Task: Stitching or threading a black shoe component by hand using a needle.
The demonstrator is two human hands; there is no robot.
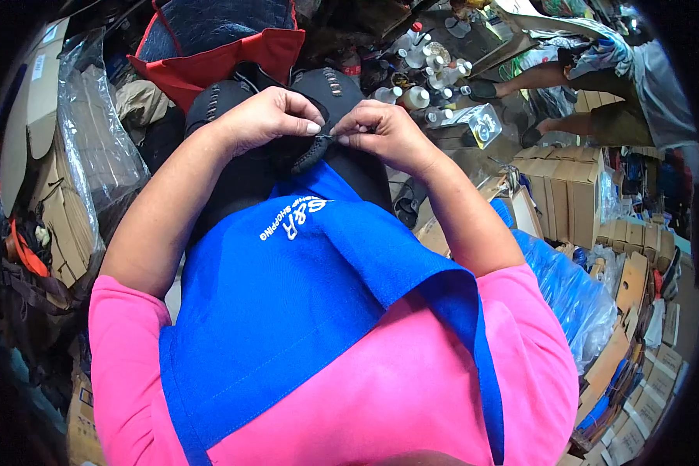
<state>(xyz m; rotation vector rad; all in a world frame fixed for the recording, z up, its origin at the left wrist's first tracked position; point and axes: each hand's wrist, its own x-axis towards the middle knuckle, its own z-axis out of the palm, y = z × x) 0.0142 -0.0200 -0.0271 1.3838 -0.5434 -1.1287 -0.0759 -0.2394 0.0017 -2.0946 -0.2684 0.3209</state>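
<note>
Over my lap, both hands are close together at a black piece (311, 158) with a rounded, stitched-looking edge. My left hand (276, 120) is closed, its thumb and forefinger pinching at the upper rim of this piece. Just beside it, my right hand (384, 136) is closed in a pinch too. A thin pale strand, perhaps thread, shows between the fingertips; it is too small to make out fully. A blue apron (287, 311) covers my front and reaches up to the black piece. Dark trousers (322, 89) with stitched marks at the knees lie beneath my hands.
A red bag (276, 50) with a silvery lining stands open beyond my knees. Several plastic bottles (415, 97) cluster ahead to the right, near another person's legs (536, 78). Stacked cardboard (559, 190) and blue plastic wrap (567, 287) lie right; plastic-wrapped cardboard (97, 132) leans left.
</note>
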